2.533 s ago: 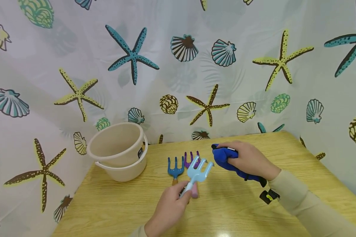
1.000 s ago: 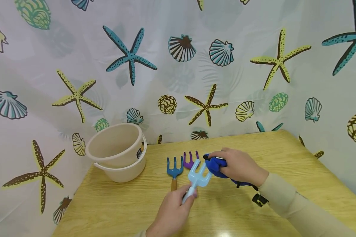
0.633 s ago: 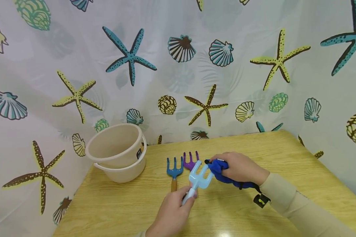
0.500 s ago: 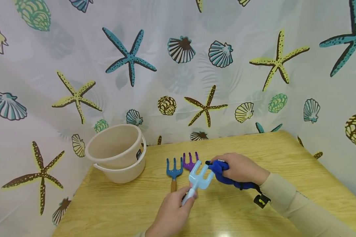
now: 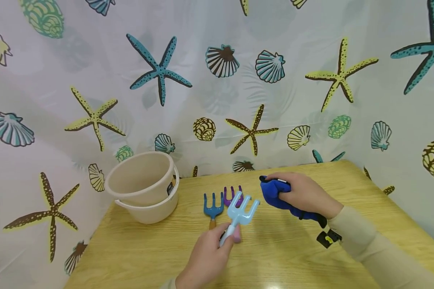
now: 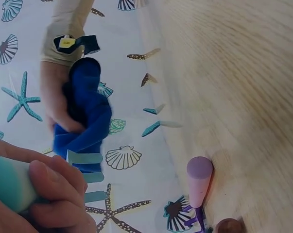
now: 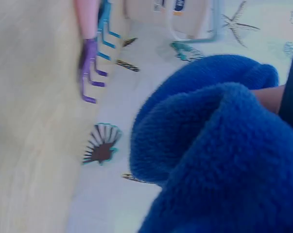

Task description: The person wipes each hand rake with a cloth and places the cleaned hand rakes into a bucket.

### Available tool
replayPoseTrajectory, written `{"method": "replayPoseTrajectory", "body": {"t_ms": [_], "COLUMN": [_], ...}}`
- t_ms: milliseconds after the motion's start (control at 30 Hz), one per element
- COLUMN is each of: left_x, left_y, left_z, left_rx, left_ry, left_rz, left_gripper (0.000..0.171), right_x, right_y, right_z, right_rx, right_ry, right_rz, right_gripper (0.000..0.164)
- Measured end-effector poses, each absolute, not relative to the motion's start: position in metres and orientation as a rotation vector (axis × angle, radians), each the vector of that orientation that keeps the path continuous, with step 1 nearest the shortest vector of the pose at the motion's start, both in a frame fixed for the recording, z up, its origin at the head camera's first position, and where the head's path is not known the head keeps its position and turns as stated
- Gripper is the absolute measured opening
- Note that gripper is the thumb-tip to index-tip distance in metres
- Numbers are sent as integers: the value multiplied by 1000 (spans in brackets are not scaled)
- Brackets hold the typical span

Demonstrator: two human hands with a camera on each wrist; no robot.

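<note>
My left hand (image 5: 207, 253) grips the handle of a light blue hand fork (image 5: 241, 212), its three tines raised over the table. In the left wrist view, the fingers are wrapped round the pale handle. Bunched in my right hand (image 5: 305, 195) is a fluffy blue cloth (image 5: 275, 193), held just right of the tines with a gap between. The cloth fills much of the right wrist view and hides most of that hand. Behind the held fork, a purple hand fork (image 5: 233, 200) with a pink handle (image 6: 198, 182) lies on the table, beside a blue fork (image 5: 213, 210) with a wooden handle.
Two stacked cream buckets (image 5: 144, 184) with a white bail handle stand at the table's back left. A white curtain (image 5: 217, 88) printed with starfish and shells hangs behind and beside the wooden table (image 5: 137, 257).
My right hand carried the cloth left to the light blue fork's tines, then drew it back up and right. My left hand keeps its grip; the fork has shifted slightly up and left.
</note>
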State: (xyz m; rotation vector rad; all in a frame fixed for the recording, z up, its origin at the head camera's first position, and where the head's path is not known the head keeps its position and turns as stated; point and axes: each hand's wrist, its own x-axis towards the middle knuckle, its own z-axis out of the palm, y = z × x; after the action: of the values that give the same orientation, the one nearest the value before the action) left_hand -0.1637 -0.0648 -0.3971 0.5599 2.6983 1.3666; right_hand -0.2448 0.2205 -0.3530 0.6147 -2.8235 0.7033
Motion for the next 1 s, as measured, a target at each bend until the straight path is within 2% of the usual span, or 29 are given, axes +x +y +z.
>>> {"method": "replayPoseTrajectory", "body": {"t_ms": [200,367,567,667,867,1000], "left_x": [-168,-171,-172,-172,-169,-166], "left_y": [-61,-59,-60,-60,-59,-59], "left_z": [-401,-402,-402,-402,-402,-401], "left_rx": [614,617,561,550,580,585], "left_ry": [2697,2704,2680,2663,2665,2678], "left_rz": [1321,1314,1320,1322,1303,1287], "left_gripper": [16,17,28,30,17,15], "right_x": [-228,-207,-193,-194,-211,-222], "right_y": [198,167,146,143,154,167], "right_z": [-349,-357,-360,-359,-360,-361], "right_rx": [751,917,1055,1035,868,775], "right_ry": [-2717,-2603,-2545,-2556,-2602,-2635], "right_rz": [530,222,154,133,99,109], "right_gripper": [44,44,44,45,47,46]}}
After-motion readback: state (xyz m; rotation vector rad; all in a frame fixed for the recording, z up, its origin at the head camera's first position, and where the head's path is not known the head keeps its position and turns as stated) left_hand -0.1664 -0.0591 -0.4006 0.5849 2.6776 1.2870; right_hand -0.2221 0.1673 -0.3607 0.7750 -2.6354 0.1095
